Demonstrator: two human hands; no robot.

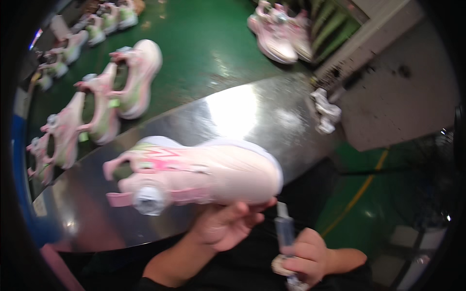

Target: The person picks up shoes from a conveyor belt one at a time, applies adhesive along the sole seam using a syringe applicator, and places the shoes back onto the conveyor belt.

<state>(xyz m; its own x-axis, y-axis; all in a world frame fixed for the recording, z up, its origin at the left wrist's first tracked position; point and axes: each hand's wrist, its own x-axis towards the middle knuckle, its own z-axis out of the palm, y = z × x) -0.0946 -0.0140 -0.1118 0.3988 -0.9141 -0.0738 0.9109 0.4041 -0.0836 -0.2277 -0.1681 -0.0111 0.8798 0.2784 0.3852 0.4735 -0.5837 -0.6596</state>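
Note:
A pale pink sneaker [233, 169] with bright pink trim and a round clear dial [149, 198] lies sideways across my view, its toe to the right. Under the toe end, my left hand [223, 225] is closed on its near edge, fingers partly hidden by the shoe. My right hand [308, 257], lower right, is wrapped round a syringe [285, 232] with a translucent barrel and a pale tip. That tip points up, close beneath the toe; whether it touches I cannot tell. A small off-white wad, perhaps cloth, shows by the right fingers. Motion blurs the details.
A shiny metal worktop [189, 121] runs beneath the sneaker. Beyond its left edge stand several similar shoes [141, 80] in a row. More pink shoes [279, 34] stand at the far right. A crumpled white cloth [326, 110] lies near a grey panel [398, 97].

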